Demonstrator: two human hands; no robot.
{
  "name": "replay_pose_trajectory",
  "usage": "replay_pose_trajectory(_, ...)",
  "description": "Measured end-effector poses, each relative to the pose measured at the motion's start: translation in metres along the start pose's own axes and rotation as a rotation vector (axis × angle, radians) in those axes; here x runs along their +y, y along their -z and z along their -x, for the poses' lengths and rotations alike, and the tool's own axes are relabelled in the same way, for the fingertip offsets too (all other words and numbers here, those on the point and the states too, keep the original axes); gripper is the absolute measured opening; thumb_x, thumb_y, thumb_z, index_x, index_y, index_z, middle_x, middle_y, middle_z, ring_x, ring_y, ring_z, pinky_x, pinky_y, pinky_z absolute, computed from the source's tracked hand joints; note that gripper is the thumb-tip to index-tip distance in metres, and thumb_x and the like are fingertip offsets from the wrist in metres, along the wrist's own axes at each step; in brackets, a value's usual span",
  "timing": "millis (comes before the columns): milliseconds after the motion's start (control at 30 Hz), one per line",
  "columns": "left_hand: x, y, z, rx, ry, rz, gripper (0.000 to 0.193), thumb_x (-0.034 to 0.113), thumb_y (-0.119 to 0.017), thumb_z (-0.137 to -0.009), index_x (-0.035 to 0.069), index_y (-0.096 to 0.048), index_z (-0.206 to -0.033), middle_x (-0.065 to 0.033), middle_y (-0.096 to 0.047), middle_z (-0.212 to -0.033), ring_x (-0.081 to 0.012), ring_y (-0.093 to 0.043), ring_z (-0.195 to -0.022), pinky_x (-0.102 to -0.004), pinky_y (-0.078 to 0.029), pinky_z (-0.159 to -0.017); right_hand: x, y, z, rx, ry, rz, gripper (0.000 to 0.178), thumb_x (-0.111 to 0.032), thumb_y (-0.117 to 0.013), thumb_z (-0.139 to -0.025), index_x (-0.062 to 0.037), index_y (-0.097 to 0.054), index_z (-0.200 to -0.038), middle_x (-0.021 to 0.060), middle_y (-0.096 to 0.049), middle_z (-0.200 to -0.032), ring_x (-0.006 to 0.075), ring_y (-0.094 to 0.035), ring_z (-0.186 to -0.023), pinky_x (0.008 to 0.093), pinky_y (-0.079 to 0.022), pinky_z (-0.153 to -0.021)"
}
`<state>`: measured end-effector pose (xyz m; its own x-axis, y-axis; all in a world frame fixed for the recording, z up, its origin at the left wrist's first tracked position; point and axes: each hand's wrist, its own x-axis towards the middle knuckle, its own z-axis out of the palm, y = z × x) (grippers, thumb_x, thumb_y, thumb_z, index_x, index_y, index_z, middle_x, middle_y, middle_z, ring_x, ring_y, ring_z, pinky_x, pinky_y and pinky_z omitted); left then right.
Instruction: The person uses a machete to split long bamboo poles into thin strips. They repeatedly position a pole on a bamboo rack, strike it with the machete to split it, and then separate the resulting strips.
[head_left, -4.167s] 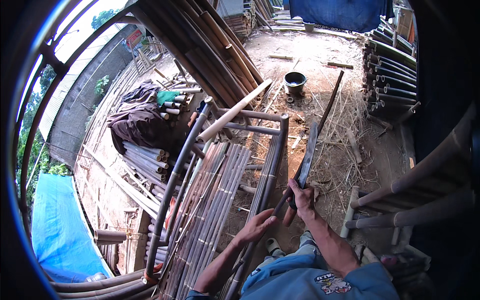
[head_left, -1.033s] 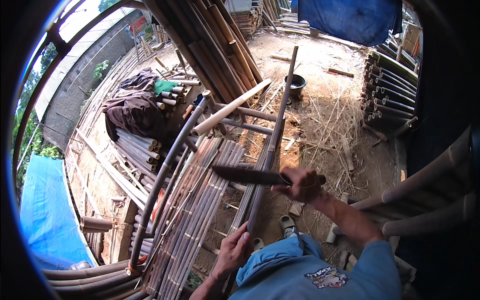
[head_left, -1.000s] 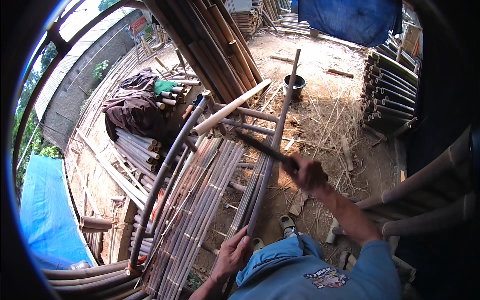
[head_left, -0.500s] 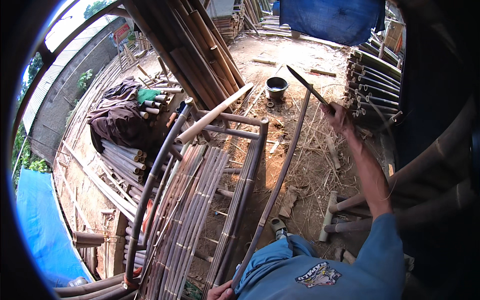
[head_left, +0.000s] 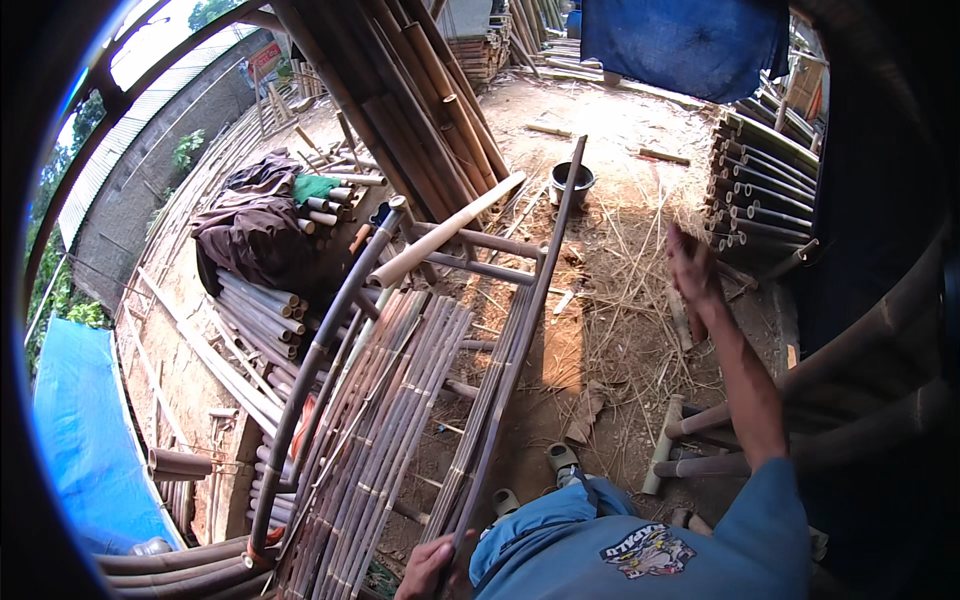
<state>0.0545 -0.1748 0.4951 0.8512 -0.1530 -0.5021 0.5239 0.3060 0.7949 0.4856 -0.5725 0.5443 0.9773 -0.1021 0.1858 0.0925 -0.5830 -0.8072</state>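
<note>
My left hand point(head_left: 428, 567), low in the view, is closed around the near end of a long dark bamboo strip point(head_left: 567, 205). The strip slants up and away over the right side of a bamboo frame point(head_left: 318, 345). Narrow bamboo slats point(head_left: 385, 430) lie side by side in that frame, and a pale bamboo pole point(head_left: 450, 230) rests across its far end. Farther off on the right, my right hand point(head_left: 692, 265) is raised in a fist around the knife, whose blade I cannot make out. The hand is apart from the strip.
A black bucket point(head_left: 585, 190) stands on dirt littered with shavings point(head_left: 630, 340). Stacked bamboo point(head_left: 760, 190) is at the right, with a bamboo rack point(head_left: 665, 445) below it. Bundled poles point(head_left: 262, 315) under dark cloth point(head_left: 250, 240) lie left. Tall poles point(head_left: 400, 110) lean behind the frame.
The strip has swung left, from beside the frame to over its right side. My right hand has dropped lower, and the knife blade that pointed up and left no longer shows. My left hand shows more.
</note>
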Motion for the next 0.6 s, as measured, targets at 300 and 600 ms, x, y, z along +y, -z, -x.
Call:
replay_pose_trajectory(300, 0.085, -0.066, -0.131, -0.025, -0.094, 0.276, 0.048, 0.032, -0.046, -0.101, 0.006, -0.042, -0.14, 0.0036, -0.044, -0.066, -0.0037, -0.037, -0.045, -0.018, -0.03, -0.041, -0.082, -0.107, 0.184, -0.244, 0.881, 0.223, 0.06, -0.067, -0.056, -0.082, -0.007, -0.057, -0.078, 0.0117, -0.059, -0.059, 0.0298, -0.063, -0.052, 0.0404, -0.052, -0.051)
replay_pose_trajectory(600, 0.08, -0.087, -0.076, -0.123, -0.055, 0.236, 0.055, 0.031, -0.047, -0.101, 0.006, -0.031, -0.147, 0.0067, -0.034, -0.066, -0.004, -0.034, -0.055, -0.0187, -0.029, -0.047, -0.065, -0.076, 0.117, -0.132, 0.516, 0.233, 0.056, -0.061, -0.049, -0.09, -0.0072, -0.054, -0.076, 0.0091, -0.055, -0.052, 0.0261, -0.062, -0.048, 0.0401, -0.049, -0.045)
